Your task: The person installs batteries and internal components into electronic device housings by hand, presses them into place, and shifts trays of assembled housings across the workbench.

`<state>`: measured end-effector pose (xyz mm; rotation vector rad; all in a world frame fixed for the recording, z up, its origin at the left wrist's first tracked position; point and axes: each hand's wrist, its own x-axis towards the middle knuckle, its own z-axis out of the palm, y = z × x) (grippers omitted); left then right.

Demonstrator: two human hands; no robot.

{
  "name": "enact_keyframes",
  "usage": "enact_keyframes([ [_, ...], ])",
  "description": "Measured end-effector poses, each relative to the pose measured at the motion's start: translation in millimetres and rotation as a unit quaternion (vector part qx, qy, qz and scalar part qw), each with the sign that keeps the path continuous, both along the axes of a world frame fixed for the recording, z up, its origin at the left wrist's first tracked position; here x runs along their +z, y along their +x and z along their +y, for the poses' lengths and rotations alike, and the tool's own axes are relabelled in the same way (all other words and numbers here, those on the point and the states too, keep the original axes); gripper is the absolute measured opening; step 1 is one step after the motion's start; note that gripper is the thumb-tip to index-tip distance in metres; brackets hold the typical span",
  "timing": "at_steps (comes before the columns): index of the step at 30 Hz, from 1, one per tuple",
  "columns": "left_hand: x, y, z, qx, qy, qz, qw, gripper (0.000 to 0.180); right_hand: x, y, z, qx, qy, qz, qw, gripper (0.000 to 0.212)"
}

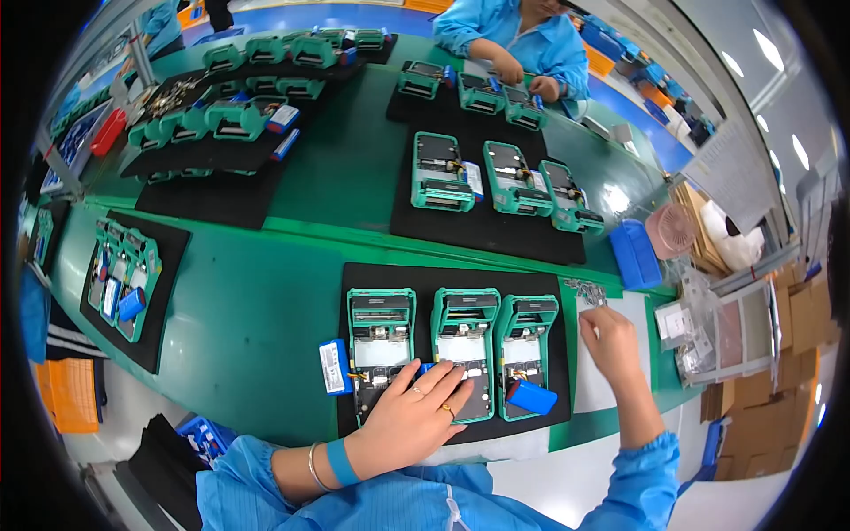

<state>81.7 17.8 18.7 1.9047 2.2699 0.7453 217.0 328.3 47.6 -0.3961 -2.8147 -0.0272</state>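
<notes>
Three green-framed device housings lie side by side on a black mat (403,276): a left one (382,305), a middle one (466,305) and a right one (529,310). My left hand (412,416) lies palm down, fingers stretched out, across the left and middle housings, mostly hiding a blue battery between them. A battery with a white label (335,367) rests beside the left housing. Another blue battery (532,397) sits on the lower part of the right one. My right hand (613,347) has its fingers curled together just below a pile of small metal pieces (588,290); whatever it pinches is hidden.
Beyond the table seam, more housings (442,173) lie on a black mat; a co-worker's hands (522,78) handle others. Housings stand on a raised black shelf (199,155) at far left, and a group (124,274) lies nearer. At right are a blue bin (634,254) and pink fan (670,230).
</notes>
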Motion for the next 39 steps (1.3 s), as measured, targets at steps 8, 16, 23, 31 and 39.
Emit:
enact_keyframes([
  [8, -1.2, 2.6, -2.1, 0.016, 0.01, -0.005, 1.0, 0.058, 4.7, -52.0, -105.1, 0.248, -0.02, 0.045, 0.967, 0.029],
  [16, -9.0, 2.2, -1.7, 0.008, 0.019, -0.014, 1.0, 0.058, -16.2, -68.0, -111.3, 0.234, 0.098, 0.0, 0.967, 0.025],
  [23, -6.8, -1.7, -0.5, 0.005, 0.02, -0.007, 1.0, 0.058, -5.2, -74.8, -117.3, 0.224, 0.153, -0.044, 0.962, 0.019],
  [31, -5.1, 1.0, -0.2, 0.003, 0.02, -0.012, 1.0, 0.057, 7.4, -80.7, -120.4, 0.166, 0.137, -0.061, 0.975, 0.017],
  [39, -7.6, 0.4, -1.0, 0.009, 0.008, -0.002, 1.0, 0.056, 2.4, -73.9, -95.8, 0.109, -0.044, 0.085, 0.989, 0.014],
])
